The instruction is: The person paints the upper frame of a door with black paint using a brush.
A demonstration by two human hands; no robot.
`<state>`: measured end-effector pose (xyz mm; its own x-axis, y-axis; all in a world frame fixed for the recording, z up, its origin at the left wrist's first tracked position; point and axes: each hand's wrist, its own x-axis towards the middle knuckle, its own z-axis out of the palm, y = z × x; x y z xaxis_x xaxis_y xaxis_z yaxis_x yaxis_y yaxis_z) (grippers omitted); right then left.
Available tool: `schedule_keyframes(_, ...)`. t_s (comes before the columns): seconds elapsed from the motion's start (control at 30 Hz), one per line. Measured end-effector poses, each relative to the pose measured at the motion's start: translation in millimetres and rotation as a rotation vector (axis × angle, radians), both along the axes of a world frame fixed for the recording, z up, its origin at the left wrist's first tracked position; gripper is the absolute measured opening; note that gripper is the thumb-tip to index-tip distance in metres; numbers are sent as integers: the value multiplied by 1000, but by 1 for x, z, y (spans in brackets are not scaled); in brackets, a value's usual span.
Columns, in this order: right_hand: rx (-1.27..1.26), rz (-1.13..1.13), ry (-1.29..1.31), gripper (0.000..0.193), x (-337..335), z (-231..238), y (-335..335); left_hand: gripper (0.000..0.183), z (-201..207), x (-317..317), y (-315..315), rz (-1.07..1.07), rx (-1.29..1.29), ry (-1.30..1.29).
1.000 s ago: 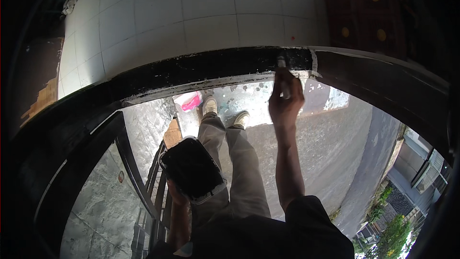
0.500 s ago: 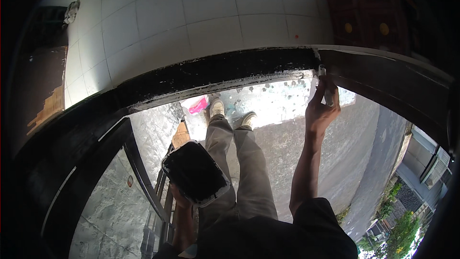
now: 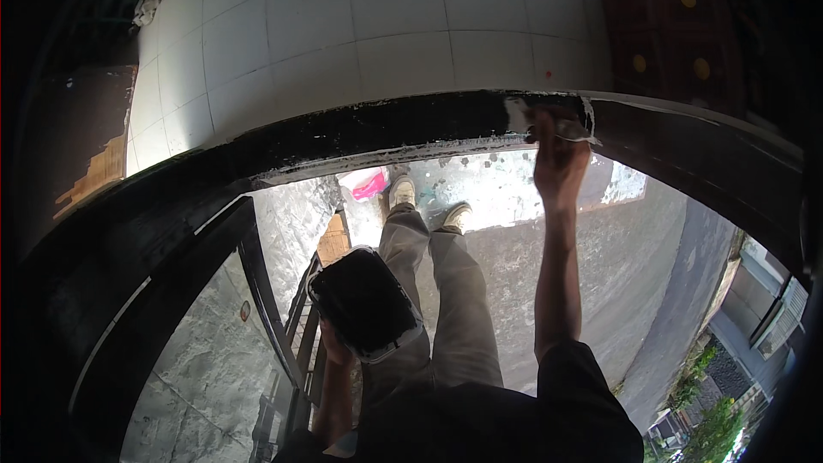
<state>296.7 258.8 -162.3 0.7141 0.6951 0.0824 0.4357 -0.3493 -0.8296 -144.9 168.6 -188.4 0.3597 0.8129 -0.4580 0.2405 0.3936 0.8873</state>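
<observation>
Holding a slim, pale-handled brush-like tool [image 3: 571, 129] at the long black beam [image 3: 386, 124]: right hand [image 3: 561, 159], grip narrow around the handle. Tip blurred; contact cannot be told. Tool just left of a pale cross-line [image 3: 590, 117] on the beam. Left hand [image 3: 333, 345] holds a black rectangular tub with whitish-smeared rim [image 3: 393, 349], fingers mostly hidden. Grey trousers [image 3: 463, 309] below. Pink-and-white item [image 3: 369, 185] near the left pale shoe [image 3: 402, 192]. White square tiles [image 3: 399, 0] beyond the beam.

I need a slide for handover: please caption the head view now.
Left hand holding a black tray, right hand gripping a small tool at a black beam.
</observation>
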Motion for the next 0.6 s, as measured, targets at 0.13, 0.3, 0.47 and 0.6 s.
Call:
schedule_keyframes(0.13, -109, 36, -397, 20, 39, 27, -18, 67, -21, -18, -29, 483, -482, -342)
schedule_keyframes(0.3, -40, 42, -247, 19, 20, 49, -7, 57, -9, 4, -5, 96, -37, -88)
schedule_keyframes(0.47, 92, 102, -133, 19, -4, 42, 34, 62, -20, 6, -19, 175, -120, -63)
schedule_keyframes(0.6, 10, 59, -171, 21, 10, 17, 36, 67, -9, 15, -8, 353, -360, -271)
